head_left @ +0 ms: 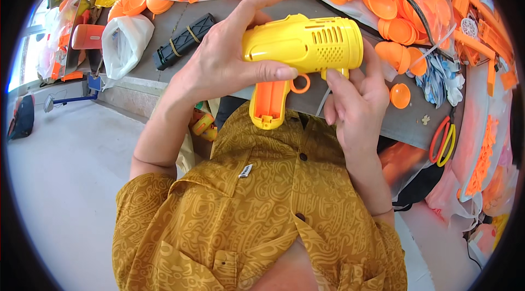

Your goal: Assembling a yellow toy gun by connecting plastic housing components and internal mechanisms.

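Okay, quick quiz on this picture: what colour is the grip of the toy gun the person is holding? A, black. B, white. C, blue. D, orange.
D: the toy gun has a yellow body, and the grip hanging below it between the left hand and the right hand is orange, as is the small ring trigger beside it.

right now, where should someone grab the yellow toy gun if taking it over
By the orange handle, from below. It hangs free toward the person's chest, while the left hand wraps the yellow body and the right hand props the front underside.
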`<action>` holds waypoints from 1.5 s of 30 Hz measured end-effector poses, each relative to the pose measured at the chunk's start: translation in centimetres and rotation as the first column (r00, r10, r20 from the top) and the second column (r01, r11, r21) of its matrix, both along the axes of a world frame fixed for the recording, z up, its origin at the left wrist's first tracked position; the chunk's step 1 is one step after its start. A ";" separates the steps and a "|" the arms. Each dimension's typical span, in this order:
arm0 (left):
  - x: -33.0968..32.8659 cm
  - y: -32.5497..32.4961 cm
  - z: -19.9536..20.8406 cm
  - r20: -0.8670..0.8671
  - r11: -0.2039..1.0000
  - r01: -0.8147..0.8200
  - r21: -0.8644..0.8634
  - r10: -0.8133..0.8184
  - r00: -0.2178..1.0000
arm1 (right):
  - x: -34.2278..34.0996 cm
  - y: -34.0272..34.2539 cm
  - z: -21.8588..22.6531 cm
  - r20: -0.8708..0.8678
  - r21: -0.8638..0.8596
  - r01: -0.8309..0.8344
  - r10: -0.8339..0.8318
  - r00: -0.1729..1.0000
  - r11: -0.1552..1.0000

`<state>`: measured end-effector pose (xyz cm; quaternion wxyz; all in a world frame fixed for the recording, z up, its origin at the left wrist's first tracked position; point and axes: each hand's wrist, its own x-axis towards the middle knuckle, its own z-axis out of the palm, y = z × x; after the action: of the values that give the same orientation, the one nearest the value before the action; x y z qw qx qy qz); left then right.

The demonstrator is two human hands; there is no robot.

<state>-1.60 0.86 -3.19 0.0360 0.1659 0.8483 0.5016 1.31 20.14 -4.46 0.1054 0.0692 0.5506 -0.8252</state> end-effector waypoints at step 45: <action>3.6 -1.5 1.9 -0.463 0.943 0.236 -0.234 -0.322 0.826 | 1.6 -0.1 1.3 -0.726 0.365 -0.091 0.344 0.595 0.927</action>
<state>1.97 -0.62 -1.29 -0.0955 0.4078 0.8342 0.3588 2.96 20.02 -3.15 -0.0537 -0.3487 0.6601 -0.6631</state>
